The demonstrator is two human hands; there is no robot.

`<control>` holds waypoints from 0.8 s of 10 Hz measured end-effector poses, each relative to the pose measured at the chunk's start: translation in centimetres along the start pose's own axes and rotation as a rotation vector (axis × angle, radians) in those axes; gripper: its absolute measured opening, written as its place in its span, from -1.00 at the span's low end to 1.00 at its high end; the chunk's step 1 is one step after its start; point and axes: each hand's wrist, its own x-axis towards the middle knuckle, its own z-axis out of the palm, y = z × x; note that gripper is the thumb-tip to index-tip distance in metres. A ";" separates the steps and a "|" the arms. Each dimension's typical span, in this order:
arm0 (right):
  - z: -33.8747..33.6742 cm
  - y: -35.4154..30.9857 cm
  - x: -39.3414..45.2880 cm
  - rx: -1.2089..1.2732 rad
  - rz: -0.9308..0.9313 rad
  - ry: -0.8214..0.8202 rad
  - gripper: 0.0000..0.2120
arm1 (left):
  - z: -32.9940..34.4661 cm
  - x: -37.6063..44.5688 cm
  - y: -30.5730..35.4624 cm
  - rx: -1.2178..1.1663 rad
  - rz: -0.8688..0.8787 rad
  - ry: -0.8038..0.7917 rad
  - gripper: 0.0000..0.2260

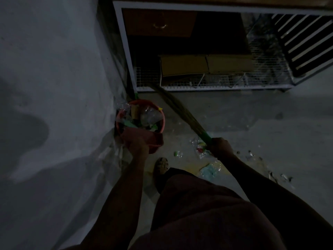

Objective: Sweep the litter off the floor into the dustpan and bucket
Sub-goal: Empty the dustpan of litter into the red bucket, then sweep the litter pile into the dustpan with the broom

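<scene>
A white-framed cabinet (198,47) stands at twelve o'clock, a brown drawer (158,22) inside its upper left, cardboard boxes (205,64) below on a wire-mesh shelf (207,83). A slatted panel (306,42) leans at two o'clock.

dim room, grey wall (45,69), wire-mesh shelf (207,83)

Orange bucket (140,121), green-handled broom (182,112), brown drawer (158,23), white wire rack (212,82).

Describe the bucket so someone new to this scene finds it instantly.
Start at the white-framed shelf unit against the back; follow its left leg down to the corner by the grey wall. The round orange-red bucket sits there, under the left hand. It alone is heaped with plastic wrappers; other litter lies loose on the floor.
</scene>
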 end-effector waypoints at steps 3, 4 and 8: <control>-0.2 12.7 -3.9 0.296 0.068 -0.120 -0.65 | 3.3 -10.1 -9.6 0.568 0.229 0.055 -0.65; -0.5 16.6 -4.6 0.288 0.087 -0.117 -0.67 | 5.2 -14.9 -11.8 0.713 0.301 0.061 -0.73; 6.1 24.8 -3.1 0.319 0.151 -0.339 -0.67 | 9.1 -19.6 -20.9 1.042 0.279 0.003 -0.73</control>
